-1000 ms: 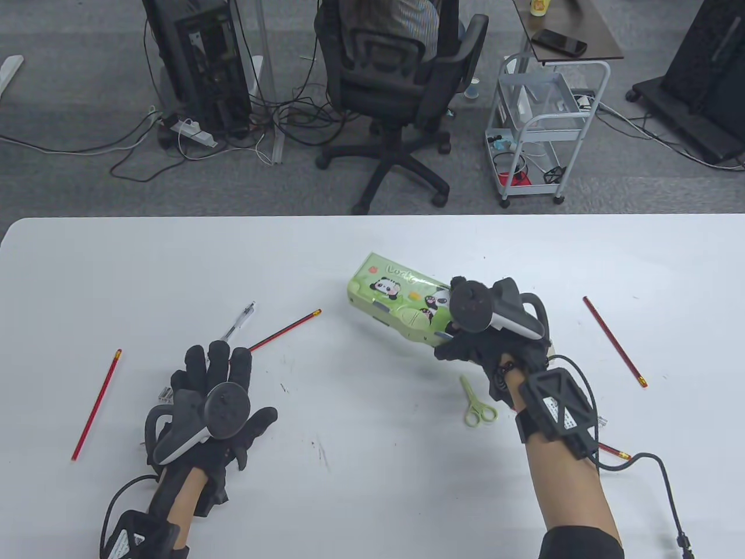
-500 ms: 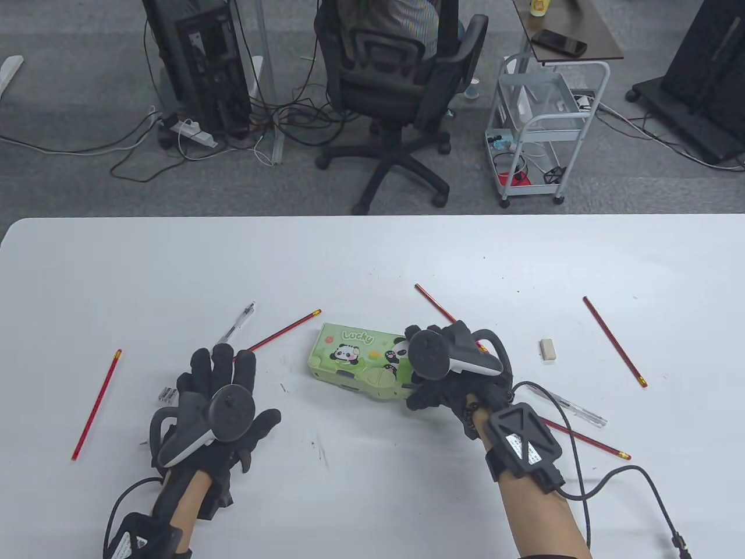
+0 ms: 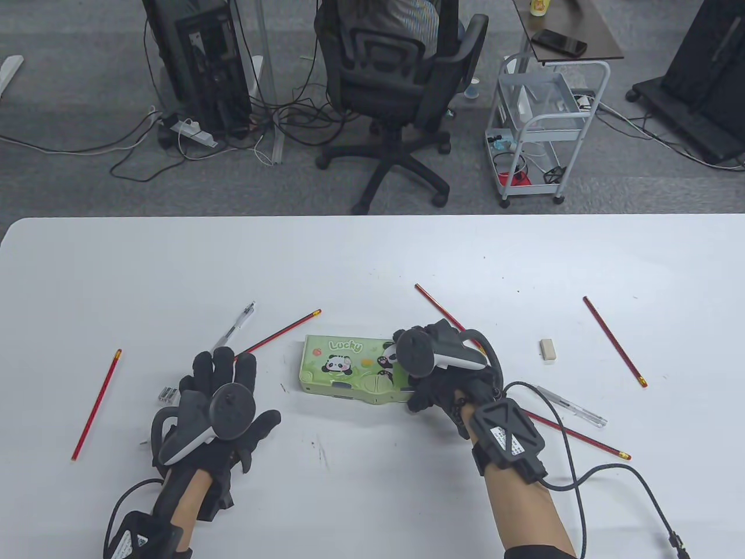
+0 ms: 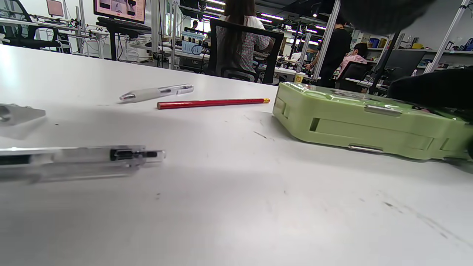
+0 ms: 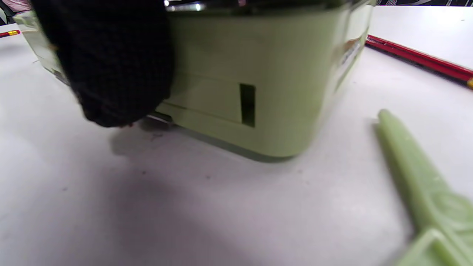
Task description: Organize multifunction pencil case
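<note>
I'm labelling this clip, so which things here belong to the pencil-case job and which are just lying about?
Job: pencil case held by right hand, red pencils, pens, eraser, sharpener, green scissors.
Lying about: office chair, white cart, phone.

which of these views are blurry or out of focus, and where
Table view: sharp throughout. Left wrist view: the clear pen nearest the lens is soft, the pencil case crisp. Right wrist view: blurred overall, the pencil case and green scissors smeared, fingers dark.

Bare table [image 3: 372, 483] between the hands; pencil [image 3: 279, 334] beyond the left one.
</note>
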`<state>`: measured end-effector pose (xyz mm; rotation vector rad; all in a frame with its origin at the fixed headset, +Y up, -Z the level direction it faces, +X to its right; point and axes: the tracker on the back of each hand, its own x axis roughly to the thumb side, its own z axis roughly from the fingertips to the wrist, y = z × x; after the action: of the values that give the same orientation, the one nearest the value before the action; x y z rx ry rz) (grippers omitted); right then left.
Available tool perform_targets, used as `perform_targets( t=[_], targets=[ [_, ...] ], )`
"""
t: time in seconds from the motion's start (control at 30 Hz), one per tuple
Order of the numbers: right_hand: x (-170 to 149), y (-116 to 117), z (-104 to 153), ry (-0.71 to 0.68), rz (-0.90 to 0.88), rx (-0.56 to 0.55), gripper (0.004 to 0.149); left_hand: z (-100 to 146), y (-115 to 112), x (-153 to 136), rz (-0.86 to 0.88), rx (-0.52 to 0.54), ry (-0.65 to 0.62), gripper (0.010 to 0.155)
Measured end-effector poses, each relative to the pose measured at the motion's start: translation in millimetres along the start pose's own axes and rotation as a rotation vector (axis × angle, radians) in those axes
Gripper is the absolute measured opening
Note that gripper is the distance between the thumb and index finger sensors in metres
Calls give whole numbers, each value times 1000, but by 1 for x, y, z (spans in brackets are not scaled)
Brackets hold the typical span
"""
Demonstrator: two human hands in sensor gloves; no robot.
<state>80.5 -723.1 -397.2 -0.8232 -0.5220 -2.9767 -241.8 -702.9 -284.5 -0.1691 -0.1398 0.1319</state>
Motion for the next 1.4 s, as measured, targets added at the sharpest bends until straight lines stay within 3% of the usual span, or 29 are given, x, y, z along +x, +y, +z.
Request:
perform_targets(
  t=[0.3,0.43,0.57,0.83,1.07,1.27,1.4],
  targets=[
    [-1,0,19,86,42,16,109,0,-1,1,7,-9,-2,95],
    [-11,-3,36,152,29,-35,96,-2,-2,4,8,3,-15,94],
    [-13,0,44,187,5,-83,87,-2,-1,7,5,47,-30,93],
    [-7,11,46,198,74,-164,85,-5,4,31,18,155,-99,83],
    [-8,12,46,189,51,-188,84,-48,4,81,-160,73,-128,81],
    [-13,11,47,179,22,-195,83,-87,-4,97,-255,-53,-101,82],
    [-14,11,47,175,9,-197,83,-94,-6,93,-197,27,-130,74]
  ],
)
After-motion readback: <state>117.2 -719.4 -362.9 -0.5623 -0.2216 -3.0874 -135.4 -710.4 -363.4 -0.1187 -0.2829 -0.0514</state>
